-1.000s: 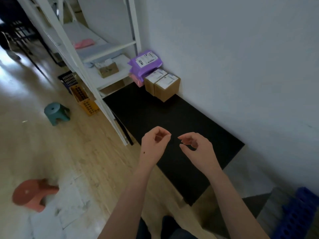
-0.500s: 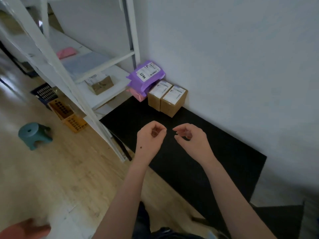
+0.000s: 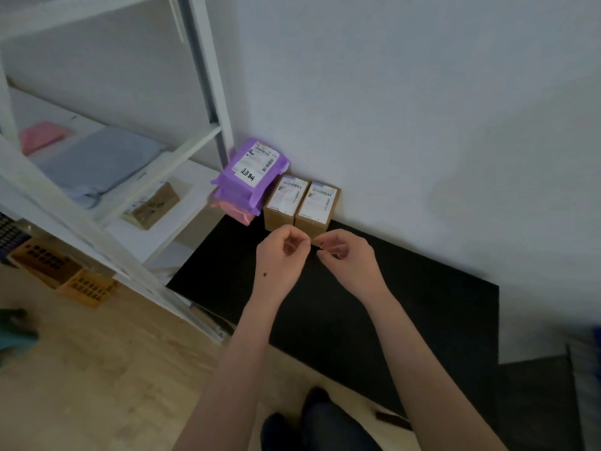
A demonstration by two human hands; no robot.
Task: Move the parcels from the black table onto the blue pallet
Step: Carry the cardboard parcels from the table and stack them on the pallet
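Two small brown cardboard boxes with white labels, the left box (image 3: 282, 203) and the right box (image 3: 317, 207), stand side by side at the far end of the black table (image 3: 406, 317), against the wall. Left of them lies a purple mailer bag (image 3: 252, 172) on top of a pink bag (image 3: 235, 212). My left hand (image 3: 281, 259) and my right hand (image 3: 349, 260) hover over the table just in front of the boxes, fingers loosely curled, holding nothing. A sliver of the blue pallet (image 3: 597, 336) shows at the right edge.
A white metal shelf rack (image 3: 107, 219) stands left of the table, holding a grey bag (image 3: 97, 162), a pink bag (image 3: 42, 135) and a brown box (image 3: 153, 206). Orange crates (image 3: 65, 275) sit on the wooden floor beneath it. A white wall runs behind the table.
My view has moved closer to the boxes at the table's far end. Both hands have advanced toward them, keeping the same curled pose.
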